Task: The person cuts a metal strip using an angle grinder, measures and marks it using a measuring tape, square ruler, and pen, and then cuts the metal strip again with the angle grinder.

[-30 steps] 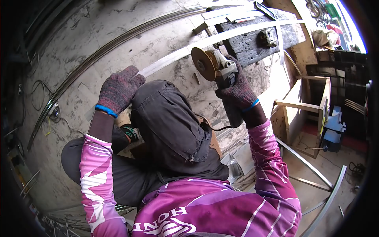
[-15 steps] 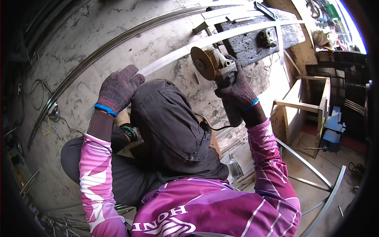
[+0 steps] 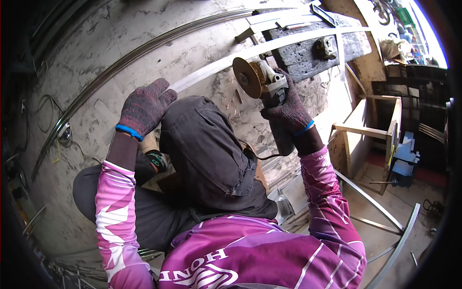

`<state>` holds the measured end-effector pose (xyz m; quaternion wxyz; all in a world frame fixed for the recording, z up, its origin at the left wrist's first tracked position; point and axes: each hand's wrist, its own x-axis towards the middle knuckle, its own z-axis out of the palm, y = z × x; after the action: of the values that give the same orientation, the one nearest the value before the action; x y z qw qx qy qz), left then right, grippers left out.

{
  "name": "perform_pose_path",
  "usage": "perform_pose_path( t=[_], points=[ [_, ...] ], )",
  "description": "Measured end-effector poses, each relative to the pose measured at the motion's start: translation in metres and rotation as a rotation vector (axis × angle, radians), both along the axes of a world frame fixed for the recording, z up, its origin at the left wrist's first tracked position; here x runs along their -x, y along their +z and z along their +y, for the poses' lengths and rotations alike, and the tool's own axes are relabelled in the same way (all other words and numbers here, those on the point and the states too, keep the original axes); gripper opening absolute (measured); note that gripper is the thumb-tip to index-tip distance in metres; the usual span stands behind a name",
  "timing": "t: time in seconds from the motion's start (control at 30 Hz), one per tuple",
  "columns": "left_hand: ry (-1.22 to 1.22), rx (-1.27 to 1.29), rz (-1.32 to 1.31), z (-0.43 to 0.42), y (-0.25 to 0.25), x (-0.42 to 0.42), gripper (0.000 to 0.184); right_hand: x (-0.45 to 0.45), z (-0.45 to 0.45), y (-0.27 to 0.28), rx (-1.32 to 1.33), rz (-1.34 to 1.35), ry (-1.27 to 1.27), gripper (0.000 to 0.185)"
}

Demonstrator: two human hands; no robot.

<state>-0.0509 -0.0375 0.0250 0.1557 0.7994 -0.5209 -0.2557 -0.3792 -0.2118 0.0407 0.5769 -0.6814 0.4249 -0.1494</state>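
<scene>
My left hand point(image 3: 147, 107), in a dark knitted glove with a blue cuff, is closed round the near end of a long pale metal bar point(image 3: 207, 70). The bar runs up and right across a dark, pitted wooden block point(image 3: 308, 60). In my gloved right hand point(image 3: 291, 107) is an angle grinder point(image 3: 272, 84), gripped by its body. Its brown cutting disc point(image 3: 247, 78) faces left, close to the bar's lower edge in this view; I cannot tell whether they touch. The grinder's black cord point(image 3: 267, 157) trails down beside my bent knee.
A small metal part point(image 3: 326, 48) and a black square frame point(image 3: 323, 14) rest on the block. Long metal rods point(image 3: 130, 57) lie along the floor behind. To the right are a wooden frame point(image 3: 368, 130), a blue-and-black object point(image 3: 405, 159) and loose metal bars point(image 3: 373, 200).
Almost nothing differs. Both hands keep their places on the bar and the grinder, and the view has shifted very slightly.
</scene>
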Motion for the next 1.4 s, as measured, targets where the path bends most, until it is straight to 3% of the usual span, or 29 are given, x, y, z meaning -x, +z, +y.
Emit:
perform_pose_path(
  t=[1.4],
  points=[
    [0.029, -0.024, 0.027, 0.0, 0.006, 0.002, 0.046, -0.011, 0.005, 0.009, -0.001, -0.051, -0.012, 0.108]
  ],
)
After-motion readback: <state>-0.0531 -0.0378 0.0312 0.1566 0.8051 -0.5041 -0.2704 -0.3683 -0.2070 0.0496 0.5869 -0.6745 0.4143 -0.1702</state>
